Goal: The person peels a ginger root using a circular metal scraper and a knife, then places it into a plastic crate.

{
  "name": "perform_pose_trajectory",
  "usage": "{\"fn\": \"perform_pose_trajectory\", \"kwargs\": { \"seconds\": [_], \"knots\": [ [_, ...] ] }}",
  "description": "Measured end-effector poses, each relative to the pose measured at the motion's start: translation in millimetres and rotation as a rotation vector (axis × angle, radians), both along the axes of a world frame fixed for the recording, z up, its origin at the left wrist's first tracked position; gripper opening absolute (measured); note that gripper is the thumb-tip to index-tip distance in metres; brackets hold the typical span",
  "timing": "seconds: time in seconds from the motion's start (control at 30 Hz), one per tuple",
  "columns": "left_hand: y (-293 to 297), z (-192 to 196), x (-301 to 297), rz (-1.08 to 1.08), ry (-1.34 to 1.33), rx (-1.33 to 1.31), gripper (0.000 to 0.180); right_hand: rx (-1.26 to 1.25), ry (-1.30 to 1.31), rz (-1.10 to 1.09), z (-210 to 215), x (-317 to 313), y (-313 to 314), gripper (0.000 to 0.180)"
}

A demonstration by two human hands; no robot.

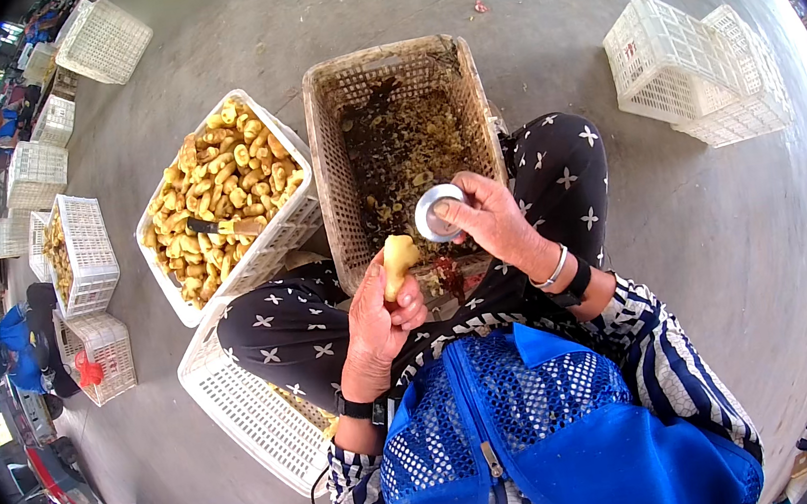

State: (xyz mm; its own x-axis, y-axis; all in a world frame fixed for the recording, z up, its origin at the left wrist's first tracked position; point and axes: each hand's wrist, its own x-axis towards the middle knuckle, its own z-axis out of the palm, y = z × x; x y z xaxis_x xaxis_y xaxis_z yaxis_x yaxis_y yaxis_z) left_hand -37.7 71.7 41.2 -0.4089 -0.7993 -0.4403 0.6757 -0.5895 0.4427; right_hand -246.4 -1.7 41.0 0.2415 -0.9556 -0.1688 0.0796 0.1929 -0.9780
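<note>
My left hand (374, 326) grips a peeled, pale yellow piece of ginger (401, 252), its knobby end pointing up. Close by on the right, my right hand (501, 225) holds a round silver metal lid (428, 213), thumb pressed on its face. Lid and ginger are slightly apart. Both are over the near end of a dirty plastic crate (324, 161) between my knees, with dark and yellowish peel scraps (419, 134) at its bottom. Left of it, a white crate (274, 260) is heaped with ginger (227, 168); a black-handled knife (206, 225) lies on top.
Beside my left knee stands another white crate (241, 408), partly hidden by my leg. Several white crates (85, 246) line the left side, near a person in blue (20, 344). Two white crates (667, 58) stand at the right on the concrete floor (549, 43).
</note>
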Motion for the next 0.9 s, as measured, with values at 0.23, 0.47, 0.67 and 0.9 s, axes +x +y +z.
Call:
{"fn": "perform_pose_trajectory", "kwargs": {
  "seconds": [0.23, 0.47, 0.67, 0.9],
  "knots": [
    [3, 10, -10, -0.049, -0.326, -0.097, 0.048, -0.145, 0.205, 0.014, 6, 13, 14, 0.022],
    [3, -11, -7, 0.078, -0.223, 0.153, 0.037, 0.079, 0.057, -0.052, 3, 0, 7, 0.023],
    [6, -5, -11, -0.011, -0.462, -0.017, 0.041, -0.211, 0.151, 0.154, -5, 3, 17, 0.022],
    [5, 27, -2, -0.001, -0.556, -0.076, 0.041, -0.297, 0.432, -0.219, -14, -17, -16, 0.017]
  ]
}}
